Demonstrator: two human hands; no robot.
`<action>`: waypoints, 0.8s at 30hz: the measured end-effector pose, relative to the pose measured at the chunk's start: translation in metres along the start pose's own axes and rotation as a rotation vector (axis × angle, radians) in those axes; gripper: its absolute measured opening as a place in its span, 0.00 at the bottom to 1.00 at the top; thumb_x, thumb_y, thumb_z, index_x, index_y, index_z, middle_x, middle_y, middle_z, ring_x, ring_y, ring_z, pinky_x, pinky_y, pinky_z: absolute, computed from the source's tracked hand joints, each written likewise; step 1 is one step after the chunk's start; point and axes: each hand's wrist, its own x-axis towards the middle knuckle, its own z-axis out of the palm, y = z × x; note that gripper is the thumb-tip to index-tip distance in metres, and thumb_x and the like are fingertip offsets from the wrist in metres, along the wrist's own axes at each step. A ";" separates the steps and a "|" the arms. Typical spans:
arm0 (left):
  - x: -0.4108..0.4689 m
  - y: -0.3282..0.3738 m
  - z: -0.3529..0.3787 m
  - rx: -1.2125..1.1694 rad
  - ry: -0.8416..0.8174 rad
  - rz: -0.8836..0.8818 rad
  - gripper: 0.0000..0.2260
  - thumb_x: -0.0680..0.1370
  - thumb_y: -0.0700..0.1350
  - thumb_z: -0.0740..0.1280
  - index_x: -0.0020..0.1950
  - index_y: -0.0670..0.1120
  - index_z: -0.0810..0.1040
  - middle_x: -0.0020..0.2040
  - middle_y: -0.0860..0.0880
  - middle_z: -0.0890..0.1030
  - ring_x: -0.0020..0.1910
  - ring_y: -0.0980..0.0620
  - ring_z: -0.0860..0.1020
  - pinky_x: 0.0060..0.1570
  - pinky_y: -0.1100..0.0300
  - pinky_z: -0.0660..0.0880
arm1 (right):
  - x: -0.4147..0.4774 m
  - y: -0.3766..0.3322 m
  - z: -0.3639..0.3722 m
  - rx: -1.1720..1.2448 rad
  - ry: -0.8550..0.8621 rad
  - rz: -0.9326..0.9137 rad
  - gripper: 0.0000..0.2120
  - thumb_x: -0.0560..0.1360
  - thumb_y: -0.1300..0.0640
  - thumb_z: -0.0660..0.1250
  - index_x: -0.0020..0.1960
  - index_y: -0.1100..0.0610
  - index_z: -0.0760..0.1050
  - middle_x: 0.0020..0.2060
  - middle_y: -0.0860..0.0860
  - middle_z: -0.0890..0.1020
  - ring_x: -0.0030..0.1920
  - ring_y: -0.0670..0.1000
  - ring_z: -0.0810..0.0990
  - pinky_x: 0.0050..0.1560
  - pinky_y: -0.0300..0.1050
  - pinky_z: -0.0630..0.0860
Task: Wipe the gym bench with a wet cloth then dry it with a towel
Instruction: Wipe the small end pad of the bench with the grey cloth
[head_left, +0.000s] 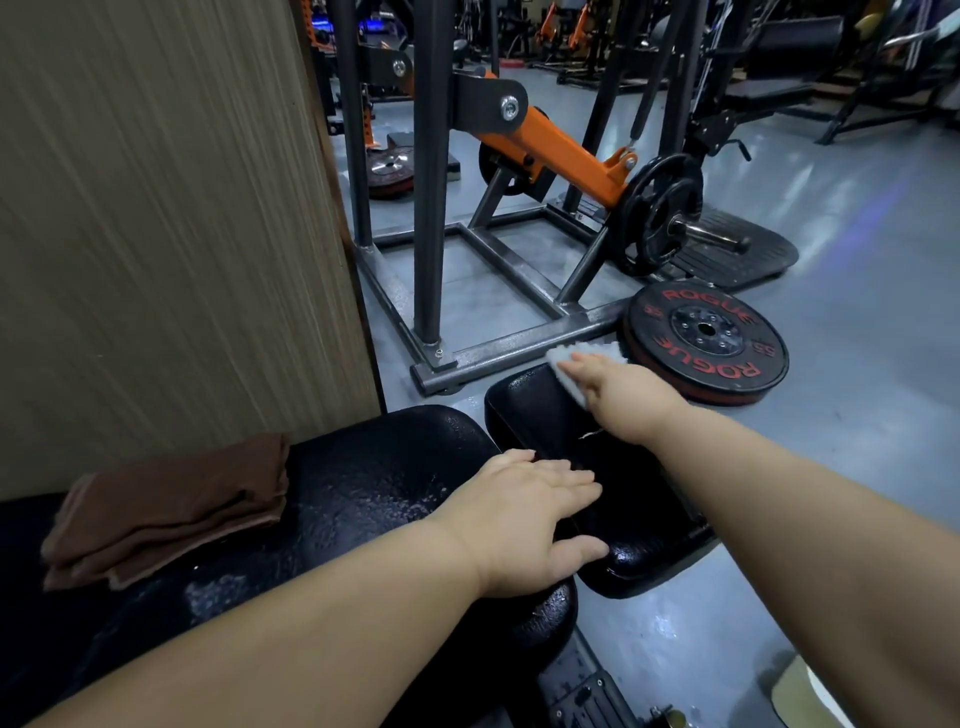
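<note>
Pressing a white cloth (587, 353) flat against the far end of the bench (363, 483), the right hand (623, 395) reaches out over the smaller seat pad (535, 410). Its fingers lie straight on top of the cloth rather than curled round it, and the cloth's edges show beyond the fingertips and under the palm. The left hand (524, 519) rests nearer, fingers straight and spread a little. It lies palm down across the gap where the long black pad meets the seat pad, and it holds nothing. Speckles and a shiny sheen show on the black padding just left of this hand and further back along the long pad. A folded brown towel (171, 509) lies on the long pad at the left, well apart from both hands and close to a wooden panel (156, 208) that stands behind it. On the grey floor (857, 260) just past the seat pad lies a black weight plate (706, 343) with red lettering, near the cloth. Beside the plate runs the grey steel base of a machine frame (519, 348). Higher up, an orange arm (566, 150) carries another black plate on its sleeve.
</note>
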 end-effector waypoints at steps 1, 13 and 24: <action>0.000 0.000 0.001 -0.004 0.001 -0.004 0.27 0.80 0.61 0.57 0.78 0.54 0.61 0.78 0.57 0.59 0.77 0.59 0.53 0.74 0.59 0.41 | 0.001 0.001 -0.002 -0.021 0.007 0.045 0.25 0.82 0.62 0.52 0.77 0.50 0.56 0.77 0.48 0.55 0.77 0.47 0.51 0.72 0.39 0.49; 0.000 -0.003 -0.001 -0.008 0.001 0.006 0.27 0.80 0.62 0.55 0.77 0.54 0.62 0.77 0.57 0.61 0.77 0.57 0.55 0.73 0.59 0.43 | 0.004 -0.041 0.011 0.049 -0.068 -0.300 0.23 0.82 0.62 0.53 0.75 0.51 0.62 0.76 0.47 0.58 0.77 0.46 0.52 0.73 0.39 0.50; 0.009 -0.015 -0.007 0.028 -0.030 -0.036 0.24 0.82 0.60 0.54 0.78 0.57 0.58 0.78 0.59 0.56 0.77 0.60 0.50 0.74 0.60 0.39 | 0.022 0.006 -0.011 0.030 0.013 0.127 0.21 0.83 0.54 0.49 0.75 0.55 0.63 0.73 0.53 0.66 0.72 0.54 0.64 0.69 0.43 0.58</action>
